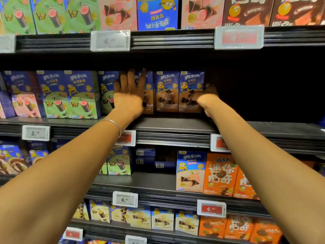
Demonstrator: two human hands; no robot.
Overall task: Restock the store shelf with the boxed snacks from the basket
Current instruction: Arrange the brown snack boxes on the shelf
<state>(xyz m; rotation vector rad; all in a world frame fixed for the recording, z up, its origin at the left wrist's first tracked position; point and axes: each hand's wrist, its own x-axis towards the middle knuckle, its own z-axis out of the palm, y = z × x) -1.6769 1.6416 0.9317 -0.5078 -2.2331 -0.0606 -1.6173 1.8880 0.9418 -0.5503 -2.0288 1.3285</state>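
Observation:
Three blue-and-brown chocolate snack boxes stand in a row on the middle shelf (175,124). My left hand (129,95) lies flat with straight fingers against the front of the leftmost brown box (149,103). My right hand (204,95) has its fingers curled round the right side of the rightmost brown box (190,92). A middle brown box (167,92) stands between them, touched by neither hand. The basket is out of view.
Green and pink boxes (70,95) fill the same shelf to the left. To the right of the brown boxes the shelf is a dark gap (263,92). Price tags (110,40) hang on the shelf rails. Shelves above and below hold more boxes.

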